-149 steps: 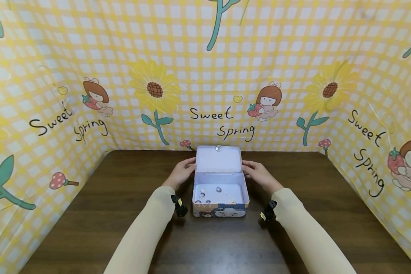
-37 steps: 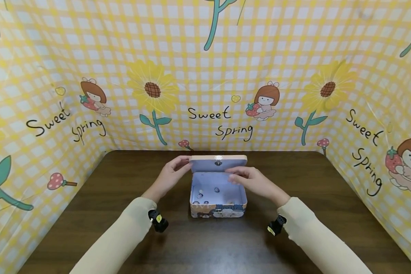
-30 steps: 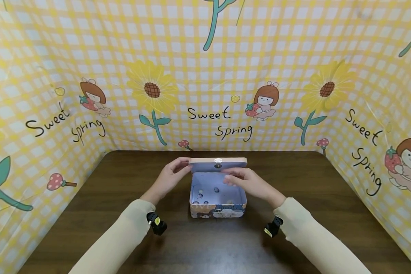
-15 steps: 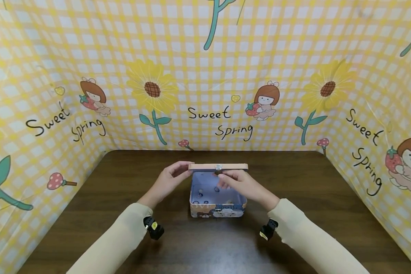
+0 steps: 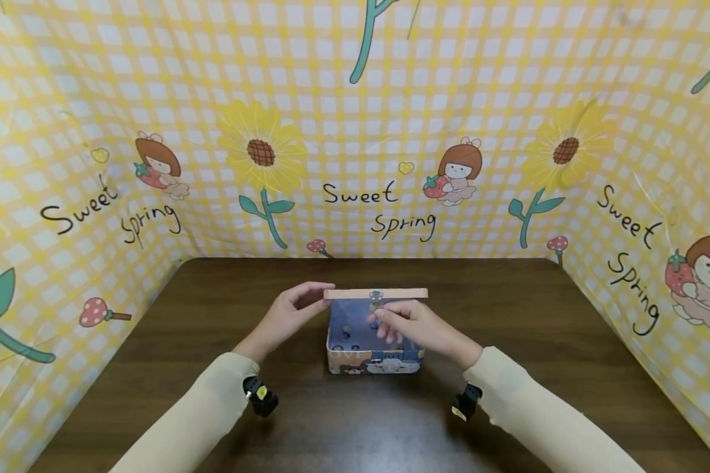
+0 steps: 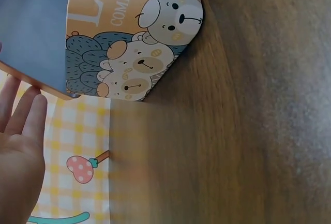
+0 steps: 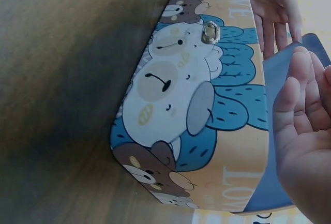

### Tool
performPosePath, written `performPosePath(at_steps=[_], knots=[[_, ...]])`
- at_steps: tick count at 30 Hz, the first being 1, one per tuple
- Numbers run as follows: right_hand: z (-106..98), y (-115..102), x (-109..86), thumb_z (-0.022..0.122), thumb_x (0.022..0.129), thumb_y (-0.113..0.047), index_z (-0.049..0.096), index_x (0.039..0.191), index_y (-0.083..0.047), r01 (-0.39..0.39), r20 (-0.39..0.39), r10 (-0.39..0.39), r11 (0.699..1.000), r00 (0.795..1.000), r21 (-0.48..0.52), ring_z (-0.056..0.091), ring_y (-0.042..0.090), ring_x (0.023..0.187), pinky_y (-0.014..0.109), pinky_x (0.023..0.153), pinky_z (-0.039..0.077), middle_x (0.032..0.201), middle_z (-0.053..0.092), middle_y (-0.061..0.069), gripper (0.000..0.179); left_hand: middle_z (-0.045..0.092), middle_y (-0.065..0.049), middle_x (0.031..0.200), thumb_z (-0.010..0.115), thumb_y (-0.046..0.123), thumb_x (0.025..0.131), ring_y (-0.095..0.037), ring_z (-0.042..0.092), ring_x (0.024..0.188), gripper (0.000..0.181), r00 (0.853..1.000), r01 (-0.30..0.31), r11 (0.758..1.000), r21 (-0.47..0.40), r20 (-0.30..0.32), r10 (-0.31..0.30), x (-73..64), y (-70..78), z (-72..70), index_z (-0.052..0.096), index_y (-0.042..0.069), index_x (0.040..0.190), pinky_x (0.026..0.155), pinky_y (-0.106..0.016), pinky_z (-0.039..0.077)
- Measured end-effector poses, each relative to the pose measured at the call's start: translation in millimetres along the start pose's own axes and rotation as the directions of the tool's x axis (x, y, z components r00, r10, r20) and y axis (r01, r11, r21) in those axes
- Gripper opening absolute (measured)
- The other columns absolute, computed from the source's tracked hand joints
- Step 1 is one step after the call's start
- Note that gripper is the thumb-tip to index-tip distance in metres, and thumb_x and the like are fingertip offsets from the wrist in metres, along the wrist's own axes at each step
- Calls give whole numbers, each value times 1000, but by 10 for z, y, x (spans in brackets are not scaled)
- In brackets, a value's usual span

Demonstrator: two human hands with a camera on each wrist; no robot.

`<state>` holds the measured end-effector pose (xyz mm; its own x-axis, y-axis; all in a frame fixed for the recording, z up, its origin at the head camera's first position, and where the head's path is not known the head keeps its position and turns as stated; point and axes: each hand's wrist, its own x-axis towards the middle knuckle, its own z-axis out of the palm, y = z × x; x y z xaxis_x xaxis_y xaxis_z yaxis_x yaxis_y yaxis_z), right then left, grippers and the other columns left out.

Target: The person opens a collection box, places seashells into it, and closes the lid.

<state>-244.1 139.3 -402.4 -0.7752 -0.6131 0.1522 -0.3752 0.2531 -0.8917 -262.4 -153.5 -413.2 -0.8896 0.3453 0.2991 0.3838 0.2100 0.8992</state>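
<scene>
A tin box (image 5: 355, 364) with cartoon bears on its front stands mid-table in the head view. Its hinged lid (image 5: 349, 293) is tilted forward, partly covering the inside. My left hand (image 5: 285, 316) grips the lid's left edge, fingers outside and thumb underneath. At the middle of the lid's front edge, my right hand (image 5: 421, 325) has thumb and forefinger together at the dangling metal clasp (image 5: 376, 295) and seems to pinch it; the fingertips partly hide the contact. Several small round shapes (image 5: 346, 333) show on the box floor. The catch (image 7: 211, 32) is on the box's front wall.
The brown wooden table (image 5: 367, 420) extends around the box. Yellow checked cloth (image 5: 355, 131) with printed flowers and figures walls off the back and both sides. A black wrist camera (image 5: 262, 397) sits on the left wrist, another (image 5: 466, 402) on the right.
The lid has swung forward and down from standing upright. My left hand has stayed at its left edge. My right hand has moved from the lid's right side to the front clasp.
</scene>
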Motion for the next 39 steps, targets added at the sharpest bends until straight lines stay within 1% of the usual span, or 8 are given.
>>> performPosePath(at_steps=[7,13,18,23,26,32,36,39], knots=[[80,12,-58,46,109,-27,71,115,-2,-47,38,45,997,998,63,68,23,73,34,66,57,84,71,9,36,67,-1,128,72,15,95,-20,63,115,31,1000,2,1000,28,30,-3,-30,19,-24,70,16,126,93,-32,52],[108,-1,-132,46,109,-26,71,112,2,-59,64,55,996,996,66,66,23,69,33,58,55,82,70,9,38,67,-2,129,75,15,93,-21,62,118,29,998,12,999,34,55,-14,-71,47,-39,72,15,122,100,-44,48],[145,-9,-192,49,108,-27,73,109,1,-122,106,108,982,989,146,68,22,68,36,60,58,85,71,16,37,65,-4,133,78,17,90,-23,59,124,29,996,10,998,69,89,-16,-101,22,-58,74,17,118,106,-50,42],[184,-21,-246,49,108,-26,72,109,3,-173,110,152,962,982,210,69,17,67,33,59,58,92,70,26,38,62,-2,137,79,21,90,-20,54,129,30,993,5,994,112,119,-18,-108,-6,-61,73,23,120,109,-49,39],[216,-17,-277,49,108,-25,70,110,8,-176,122,152,959,981,222,70,17,70,33,62,59,94,69,30,40,61,-1,139,79,20,90,-19,52,131,32,990,-15,989,144,140,-5,-118,-22,-60,73,24,121,109,-49,39],[293,24,-322,48,107,-23,67,114,13,-181,145,148,949,978,260,72,19,76,37,66,60,100,69,30,41,61,0,137,81,18,87,-21,53,130,36,985,-61,979,192,173,27,-144,-51,-76,72,23,121,108,-49,40],[336,56,-357,47,108,-21,65,117,15,-174,167,130,943,977,283,72,16,78,35,67,60,102,68,34,42,56,-2,143,83,19,86,-24,49,134,39,975,-79,977,200,218,34,-151,-69,-90,71,23,123,108,-50,40],[361,67,-377,47,108,-21,66,117,14,-174,178,126,942,976,287,71,16,78,34,68,59,100,69,32,41,50,-4,150,84,20,85,-27,44,138,42,969,-81,977,195,243,32,-163,-72,-92,70,23,125,108,-53,38]])
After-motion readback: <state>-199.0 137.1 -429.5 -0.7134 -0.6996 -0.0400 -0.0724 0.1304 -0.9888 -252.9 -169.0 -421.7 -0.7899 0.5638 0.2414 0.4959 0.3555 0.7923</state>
